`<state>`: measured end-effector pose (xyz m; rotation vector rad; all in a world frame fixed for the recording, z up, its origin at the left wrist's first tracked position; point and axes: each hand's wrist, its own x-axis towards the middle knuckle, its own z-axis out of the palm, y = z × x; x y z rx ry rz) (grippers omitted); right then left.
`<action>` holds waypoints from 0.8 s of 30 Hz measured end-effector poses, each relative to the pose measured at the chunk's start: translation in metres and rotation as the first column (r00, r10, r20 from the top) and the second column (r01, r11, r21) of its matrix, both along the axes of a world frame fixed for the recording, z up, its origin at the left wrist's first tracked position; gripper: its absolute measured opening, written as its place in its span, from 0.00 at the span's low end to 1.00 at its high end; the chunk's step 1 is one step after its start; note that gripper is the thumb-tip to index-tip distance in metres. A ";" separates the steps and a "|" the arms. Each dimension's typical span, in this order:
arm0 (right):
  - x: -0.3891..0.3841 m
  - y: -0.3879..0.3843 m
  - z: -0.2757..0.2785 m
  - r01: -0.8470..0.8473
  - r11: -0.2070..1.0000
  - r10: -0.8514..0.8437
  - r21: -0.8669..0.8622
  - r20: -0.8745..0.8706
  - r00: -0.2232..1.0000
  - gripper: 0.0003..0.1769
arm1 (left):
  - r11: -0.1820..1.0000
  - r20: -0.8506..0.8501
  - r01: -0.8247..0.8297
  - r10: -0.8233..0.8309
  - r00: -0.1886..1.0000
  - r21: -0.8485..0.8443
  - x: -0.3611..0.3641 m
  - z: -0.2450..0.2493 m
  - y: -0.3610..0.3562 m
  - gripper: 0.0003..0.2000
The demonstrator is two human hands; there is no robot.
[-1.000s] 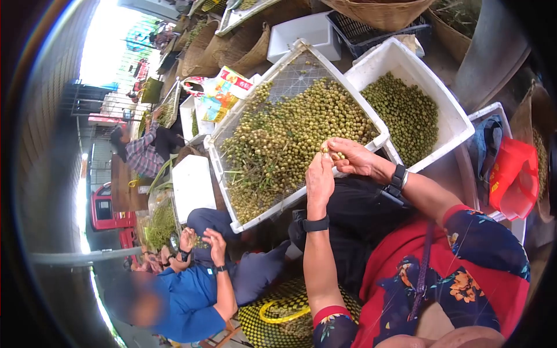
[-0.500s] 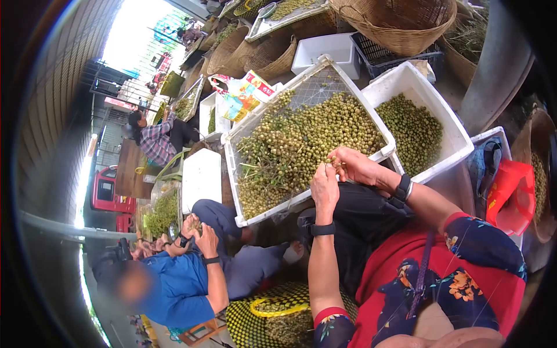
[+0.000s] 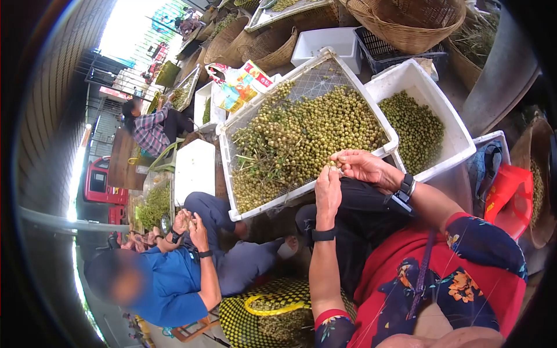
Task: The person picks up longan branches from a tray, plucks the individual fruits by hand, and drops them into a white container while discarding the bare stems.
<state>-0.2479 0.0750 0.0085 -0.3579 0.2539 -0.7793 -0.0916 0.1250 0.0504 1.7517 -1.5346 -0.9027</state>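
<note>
My left hand [image 3: 328, 194] and my right hand [image 3: 366, 168] meet at the near edge of a white-framed mesh tray [image 3: 272, 205]. Thumb and fingers of each hand are pinched together, fingertips nearly touching. Whatever lies between them is tiny and mostly hidden. Small round yellow-green fruits [image 3: 333, 122] cover most of the tray's mesh, with stems and twigs [image 3: 255, 151] mixed in on the left side. Just right of the tray, a white foam box [image 3: 400, 78] holds more fruits of this kind, greener in colour [image 3: 411, 130].
A co-worker in a blue shirt [image 3: 174, 284] sits at my left, hands raised together. Below lies a black-and-yellow woven basket [image 3: 238, 313]. Wicker baskets [image 3: 406, 26] and a white tub [image 3: 325, 46] stand behind the tray. A red bag [image 3: 510, 194] is at right, near a grey post [image 3: 502, 75].
My hands stay together at the tray edge, with my right fingers spread slightly further from my left. The view has shifted a little. The co-worker's hands have moved slightly apart.
</note>
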 end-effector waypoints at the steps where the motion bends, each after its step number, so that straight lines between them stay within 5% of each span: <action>1: -0.001 -0.002 -0.001 -0.004 1.000 0.004 0.001 -0.004 1.000 0.15 | 1.000 -0.042 0.011 -0.010 0.999 0.028 0.002 0.003 0.002 0.16; 6: -0.005 -0.015 -0.014 0.098 0.995 -0.098 -0.010 -0.146 0.984 0.07 | 0.998 0.023 0.029 -0.027 0.999 -0.063 0.023 0.002 0.005 0.14; 8: -0.005 -0.015 -0.006 0.136 0.990 -0.124 0.042 -0.215 0.969 0.09 | 0.996 0.353 -0.032 0.059 0.934 -0.082 0.025 0.018 0.008 0.14; 11: -0.001 -0.012 0.001 -0.152 0.978 0.092 -0.146 -0.350 0.932 0.27 | 0.999 0.530 -0.014 0.031 0.847 -0.036 0.020 0.035 0.011 0.13; 12: 0.008 -0.008 0.013 -0.231 0.969 0.145 -0.091 -0.549 0.823 0.30 | 1.000 0.604 0.000 0.013 0.797 -0.021 0.019 0.034 0.012 0.12; 14: 0.024 -0.006 0.026 -0.286 0.953 0.141 -0.105 -0.678 0.721 0.31 | 0.997 0.663 0.063 -0.014 0.748 -0.050 0.017 0.024 0.015 0.09; 18: 0.033 -0.010 0.005 -0.314 0.911 0.061 -0.268 -0.664 0.746 0.26 | 0.963 0.722 0.210 -0.025 0.692 -0.169 0.016 0.017 0.020 0.09; 24: 0.019 0.001 0.015 -0.327 0.927 0.210 -0.182 -0.472 0.856 0.16 | 0.998 0.639 -0.021 0.051 0.768 -0.054 0.023 0.033 0.023 0.11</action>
